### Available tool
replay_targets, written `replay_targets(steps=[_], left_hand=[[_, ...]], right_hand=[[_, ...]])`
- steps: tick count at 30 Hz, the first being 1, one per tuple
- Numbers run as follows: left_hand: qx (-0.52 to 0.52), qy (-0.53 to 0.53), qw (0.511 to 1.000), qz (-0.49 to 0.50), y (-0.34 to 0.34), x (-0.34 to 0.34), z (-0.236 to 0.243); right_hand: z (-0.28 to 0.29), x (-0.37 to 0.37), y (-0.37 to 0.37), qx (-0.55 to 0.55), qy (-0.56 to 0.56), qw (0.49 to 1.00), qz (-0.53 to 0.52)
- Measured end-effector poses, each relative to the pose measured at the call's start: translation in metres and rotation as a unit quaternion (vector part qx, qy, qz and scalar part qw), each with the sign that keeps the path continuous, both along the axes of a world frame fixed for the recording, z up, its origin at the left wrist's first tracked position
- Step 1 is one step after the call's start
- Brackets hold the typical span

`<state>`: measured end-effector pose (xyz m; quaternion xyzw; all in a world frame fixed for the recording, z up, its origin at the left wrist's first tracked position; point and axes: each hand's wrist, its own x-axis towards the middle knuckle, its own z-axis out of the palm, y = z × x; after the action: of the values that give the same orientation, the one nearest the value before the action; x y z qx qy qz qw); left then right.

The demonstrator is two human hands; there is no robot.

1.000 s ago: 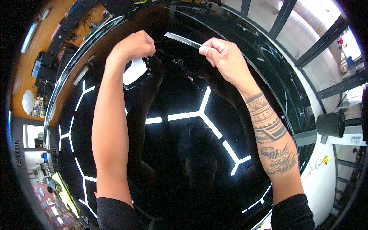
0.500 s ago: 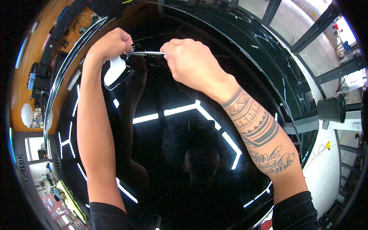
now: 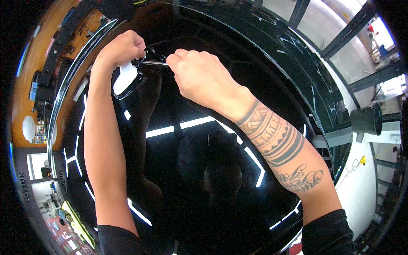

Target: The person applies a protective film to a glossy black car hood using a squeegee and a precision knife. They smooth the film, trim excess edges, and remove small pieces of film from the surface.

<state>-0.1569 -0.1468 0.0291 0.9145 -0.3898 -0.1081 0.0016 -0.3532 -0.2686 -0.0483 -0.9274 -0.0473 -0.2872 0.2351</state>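
My left hand [image 3: 128, 47] is closed at the upper left, gripping a white piece [image 3: 125, 78] with a glossy black edge that hangs below its fingers over a shiny black, curved car panel [image 3: 182, 161]. My right hand [image 3: 203, 78], seen from the back, is closed on a thin metal strip [image 3: 154, 63] that reaches left to just beside my left fingers. Whether the strip touches what the left hand holds, I cannot tell. The panel reflects ceiling lights and a dark silhouette.
A wooden surface [image 3: 21, 93] with assorted dark items lies beyond the panel's chrome-bright left edge. A black bucket [image 3: 366, 119] stands at the right, above a yellow fitting [image 3: 362, 160] on a cord. Glass framed panels line the upper right.
My right hand has swung down and left, turning back upward, bringing the strip beside my left hand. My left hand has shifted left in the picture, still holding the white piece.
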Motion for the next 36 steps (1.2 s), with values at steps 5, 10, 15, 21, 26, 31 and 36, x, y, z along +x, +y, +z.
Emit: replay_targets(steps=[5,10,15,21,26,31,36], left_hand=[[0.004,-0.006,1.000,0.004,-0.004,-0.009,0.005],[0.015,-0.018,1.000,-0.018,-0.007,-0.014,0.006],[0.006,-0.031,0.999,-0.042,-0.007,-0.018,0.008],[-0.016,-0.004,0.998,-0.066,-0.004,-0.017,0.002],[-0.054,0.032,0.994,-0.085,0.000,-0.011,0.000],[-0.053,0.035,0.995,-0.081,0.000,-0.010,-0.001],[-0.049,0.036,0.995,-0.080,0.001,-0.008,-0.002]], right_hand=[[0.002,-0.002,0.002,-0.012,-0.005,1.000,-0.006],[0.003,-0.004,0.005,-0.004,-0.014,1.000,0.000],[0.002,-0.006,0.011,0.022,-0.062,0.998,-0.007],[0.003,-0.007,0.014,0.031,-0.011,0.999,0.014],[0.004,-0.010,0.016,0.052,-0.023,0.998,0.017],[0.005,-0.011,0.018,0.045,-0.010,0.999,0.018],[0.004,-0.011,0.020,0.039,-0.020,0.999,0.024]])
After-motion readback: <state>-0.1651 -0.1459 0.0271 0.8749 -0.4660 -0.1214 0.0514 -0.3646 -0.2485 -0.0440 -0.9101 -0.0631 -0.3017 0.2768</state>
